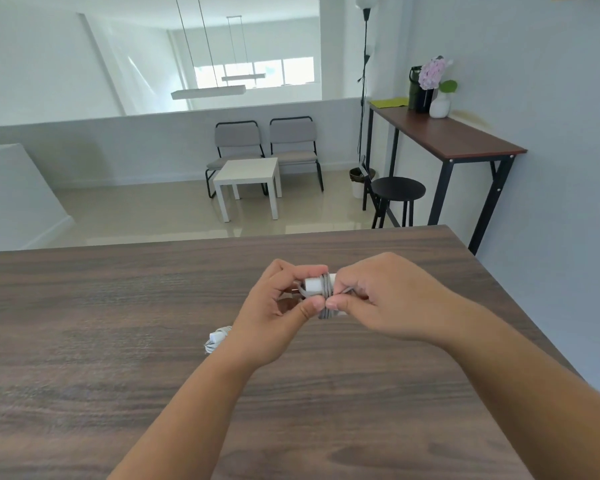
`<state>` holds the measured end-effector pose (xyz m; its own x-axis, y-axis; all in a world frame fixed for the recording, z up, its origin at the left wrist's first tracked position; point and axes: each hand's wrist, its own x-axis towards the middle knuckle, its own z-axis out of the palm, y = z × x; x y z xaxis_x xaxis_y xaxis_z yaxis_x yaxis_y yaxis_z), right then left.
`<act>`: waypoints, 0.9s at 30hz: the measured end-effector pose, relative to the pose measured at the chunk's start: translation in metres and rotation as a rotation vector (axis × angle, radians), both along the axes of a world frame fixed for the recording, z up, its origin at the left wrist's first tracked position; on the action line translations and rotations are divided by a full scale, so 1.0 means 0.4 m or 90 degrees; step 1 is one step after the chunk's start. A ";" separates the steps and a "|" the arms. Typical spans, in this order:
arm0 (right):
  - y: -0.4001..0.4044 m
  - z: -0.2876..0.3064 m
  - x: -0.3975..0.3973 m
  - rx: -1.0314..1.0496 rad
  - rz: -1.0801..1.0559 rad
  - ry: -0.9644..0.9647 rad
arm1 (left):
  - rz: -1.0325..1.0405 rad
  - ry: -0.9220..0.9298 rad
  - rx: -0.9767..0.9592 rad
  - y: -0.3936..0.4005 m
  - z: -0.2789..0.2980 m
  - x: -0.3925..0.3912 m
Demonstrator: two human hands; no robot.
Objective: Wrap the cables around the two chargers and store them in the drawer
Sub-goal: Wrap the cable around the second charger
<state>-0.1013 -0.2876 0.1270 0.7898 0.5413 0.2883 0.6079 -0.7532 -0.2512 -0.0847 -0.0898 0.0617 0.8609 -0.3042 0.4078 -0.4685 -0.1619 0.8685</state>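
Dark wood-grain tabletop [118, 393] fills the near view, with both forearms reaching over it. Above its middle, the left hand [278, 313] grips a small white block charger [314, 286] by its left end, while the right hand [378, 299] pinches the tail of the grey cable [327, 299] wound round it. Its long axis runs left to right between the two hands, and the loose end lies on the right hand's side, so that hand seems better placed to tuck it. A second white charger with bundled cable [216, 338] rests on the tabletop beside the left wrist. No drawer shows.
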 end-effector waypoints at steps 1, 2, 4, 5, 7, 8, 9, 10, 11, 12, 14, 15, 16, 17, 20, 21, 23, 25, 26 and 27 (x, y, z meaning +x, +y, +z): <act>-0.003 0.008 0.001 -0.006 0.008 -0.006 | -0.015 0.009 0.004 0.001 0.008 -0.002; -0.007 0.016 0.002 -0.008 0.006 -0.011 | -0.031 0.015 0.011 0.002 0.015 -0.004; -0.017 0.028 0.011 -0.004 -0.008 -0.013 | -0.067 0.022 0.031 0.000 0.023 -0.008; -0.024 0.032 0.017 0.008 -0.004 0.002 | -0.084 0.028 0.035 -0.002 0.024 -0.011; -0.036 0.030 0.029 0.080 0.025 0.072 | -0.104 0.053 0.010 -0.004 0.024 -0.015; -0.041 0.025 0.036 0.131 0.038 0.113 | -0.113 0.070 -0.010 -0.004 0.025 -0.017; -0.044 0.020 0.040 0.178 0.046 0.151 | -0.128 0.090 -0.029 -0.004 0.025 -0.018; -0.045 0.012 0.046 0.215 0.051 0.182 | -0.149 0.111 -0.050 -0.004 0.025 -0.018; -0.045 0.006 0.049 0.248 0.056 0.209 | -0.172 0.135 -0.072 -0.003 0.023 -0.017; -0.046 0.001 0.052 0.279 0.061 0.234 | -0.190 0.157 -0.094 -0.003 0.020 -0.018; -0.047 -0.009 0.057 0.343 0.066 0.287 | -0.198 0.192 -0.147 -0.005 0.013 -0.020; -0.046 -0.015 0.056 0.373 0.064 0.314 | -0.196 0.207 -0.180 -0.007 0.011 -0.021; -0.044 -0.023 0.056 0.400 0.058 0.338 | -0.194 0.222 -0.213 -0.011 0.012 -0.023; -0.041 -0.033 0.055 0.425 0.047 0.355 | -0.194 0.238 -0.248 -0.015 0.013 -0.024; -0.023 -0.062 0.050 0.501 -0.003 0.391 | -0.188 0.277 -0.342 -0.024 0.011 -0.021; -0.018 -0.070 0.048 0.527 -0.020 0.404 | -0.184 0.285 -0.365 -0.026 0.007 -0.018; -0.013 -0.081 0.045 0.562 -0.053 0.409 | -0.176 0.299 -0.403 -0.034 -0.001 -0.017; -0.009 -0.097 0.039 0.601 -0.080 0.420 | -0.149 0.312 -0.449 -0.044 -0.004 -0.019; -0.003 -0.103 0.033 0.633 -0.091 0.430 | -0.127 0.316 -0.474 -0.049 -0.004 -0.020; 0.004 -0.110 0.026 0.664 -0.105 0.434 | -0.101 0.319 -0.501 -0.053 -0.003 -0.019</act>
<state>-0.0907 -0.2858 0.0830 0.9827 0.1831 0.0268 0.0388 -0.0620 -0.9973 -0.0925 -0.1110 0.0605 0.9637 -0.2275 0.1396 0.0225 0.5904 0.8068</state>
